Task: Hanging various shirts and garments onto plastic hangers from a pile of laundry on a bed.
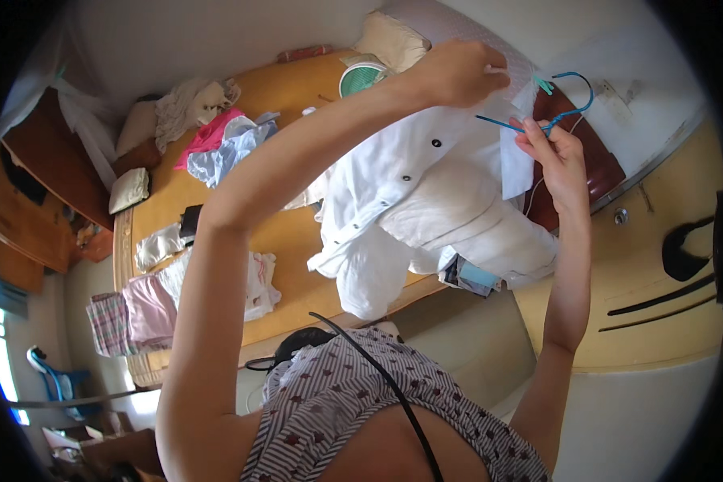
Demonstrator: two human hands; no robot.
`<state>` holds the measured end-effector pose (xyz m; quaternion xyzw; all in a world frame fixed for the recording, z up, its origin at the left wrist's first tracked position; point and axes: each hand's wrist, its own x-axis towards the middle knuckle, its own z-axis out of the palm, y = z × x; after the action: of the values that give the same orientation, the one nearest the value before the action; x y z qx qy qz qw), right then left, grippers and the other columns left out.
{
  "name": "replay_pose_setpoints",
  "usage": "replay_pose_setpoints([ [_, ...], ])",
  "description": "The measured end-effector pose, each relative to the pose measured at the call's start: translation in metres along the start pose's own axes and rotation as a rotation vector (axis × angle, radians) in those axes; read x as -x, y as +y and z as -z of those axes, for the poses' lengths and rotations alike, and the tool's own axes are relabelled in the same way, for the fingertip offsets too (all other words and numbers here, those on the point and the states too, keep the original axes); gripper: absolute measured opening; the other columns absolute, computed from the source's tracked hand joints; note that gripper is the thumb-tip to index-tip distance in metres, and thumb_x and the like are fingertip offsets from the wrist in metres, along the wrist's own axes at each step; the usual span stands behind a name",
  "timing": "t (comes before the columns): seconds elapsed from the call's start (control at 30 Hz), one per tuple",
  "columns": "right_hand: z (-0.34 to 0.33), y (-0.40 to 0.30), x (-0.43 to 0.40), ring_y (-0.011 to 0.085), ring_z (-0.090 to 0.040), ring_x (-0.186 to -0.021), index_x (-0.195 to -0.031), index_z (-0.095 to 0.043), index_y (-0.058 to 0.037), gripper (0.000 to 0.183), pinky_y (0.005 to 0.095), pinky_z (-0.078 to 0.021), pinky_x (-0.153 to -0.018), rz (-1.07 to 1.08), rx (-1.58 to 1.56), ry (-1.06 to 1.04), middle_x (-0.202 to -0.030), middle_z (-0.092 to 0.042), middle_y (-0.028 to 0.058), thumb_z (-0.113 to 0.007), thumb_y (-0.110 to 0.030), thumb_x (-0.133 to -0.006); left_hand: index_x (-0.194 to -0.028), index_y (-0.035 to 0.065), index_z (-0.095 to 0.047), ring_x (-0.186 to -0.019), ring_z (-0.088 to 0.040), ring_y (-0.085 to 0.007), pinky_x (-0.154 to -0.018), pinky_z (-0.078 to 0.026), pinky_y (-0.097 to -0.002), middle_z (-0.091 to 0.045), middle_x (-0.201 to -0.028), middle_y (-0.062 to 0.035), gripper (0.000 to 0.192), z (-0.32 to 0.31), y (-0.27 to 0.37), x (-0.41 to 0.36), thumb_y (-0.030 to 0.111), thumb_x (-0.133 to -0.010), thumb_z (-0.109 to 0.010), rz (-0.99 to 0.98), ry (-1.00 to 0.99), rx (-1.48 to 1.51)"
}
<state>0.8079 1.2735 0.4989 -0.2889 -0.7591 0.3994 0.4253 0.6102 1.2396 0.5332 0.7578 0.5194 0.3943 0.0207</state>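
My left hand is curled at the upper edge of a white buttoned shirt, pinching its fabric; the fingertips are partly hidden. The shirt hangs down with dark buttons along its front. To the right, my right hand grips a blue wire hanger between thumb and fingers. The hanger's hook points up and to the right, and one arm of it reaches left towards the shirt's top. Mint-green plastic clips show near the hook. Behind and below the shirt lies more pale, cream-white cloth.
A wooden bed holds folded clothes, a pink and light-blue pile, a cream pillow and a green round-framed item. A yellow door with black straps is at right. A black cable crosses my chest.
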Motion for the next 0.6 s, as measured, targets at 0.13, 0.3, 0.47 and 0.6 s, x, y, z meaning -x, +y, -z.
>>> replay_pose_setpoints([
  [0.13, -0.002, -0.001, 0.002, 0.0097, -0.057, -0.072, -0.083, -0.062, 0.0047, 0.028, 0.0220, -0.0476, -0.069, -0.011, -0.009, 0.113, -0.084, -0.062, 0.0099, -0.057, -0.023, -0.083, -0.088, 0.0066, -0.060, -0.066, -0.056, -0.0307, -0.059, -0.044, -0.0385, -0.057, -0.079, -0.0143, 0.027, -0.023, -0.012, 0.025, 0.031, -0.076, -0.059, -0.375, 0.266, -0.318],
  [0.3, 0.005, -0.003, 0.008, 0.0076, -0.056, -0.074, -0.083, -0.062, 0.0036, 0.028, 0.0206, -0.0455, -0.071, 0.046, -0.055, 0.029, -0.084, -0.063, 0.0091, -0.057, -0.024, -0.083, -0.084, 0.0011, -0.059, -0.061, -0.056, -0.0239, -0.054, -0.043, -0.0310, -0.057, -0.070, -0.0099, 0.026, -0.033, -0.033, 0.045, 0.025, -0.074, -0.065, -0.347, 0.255, -0.166],
  [0.47, 0.043, 0.003, 0.008, 0.0098, -0.058, -0.078, -0.084, -0.059, 0.0026, 0.022, 0.0214, -0.0460, -0.071, -0.161, 0.008, -0.290, -0.081, -0.061, 0.0080, -0.059, -0.020, -0.081, -0.077, 0.0042, -0.065, -0.054, -0.052, -0.0134, -0.051, -0.041, -0.0248, -0.060, -0.063, -0.0044, 0.020, -0.011, -0.047, 0.052, 0.022, -0.069, -0.070, -0.053, 0.069, 0.282],
  [0.6, 0.051, 0.031, 0.015, 0.0101, -0.058, -0.069, -0.083, -0.051, 0.0019, 0.021, 0.0219, -0.0451, -0.057, -0.265, 0.231, -0.304, -0.070, -0.060, 0.0080, -0.065, -0.006, -0.069, -0.079, 0.0039, -0.066, -0.056, -0.046, -0.0034, -0.049, -0.037, -0.0193, -0.057, -0.066, 0.0051, 0.012, 0.019, -0.049, 0.051, 0.011, -0.070, -0.070, 0.066, 0.004, 0.402],
])
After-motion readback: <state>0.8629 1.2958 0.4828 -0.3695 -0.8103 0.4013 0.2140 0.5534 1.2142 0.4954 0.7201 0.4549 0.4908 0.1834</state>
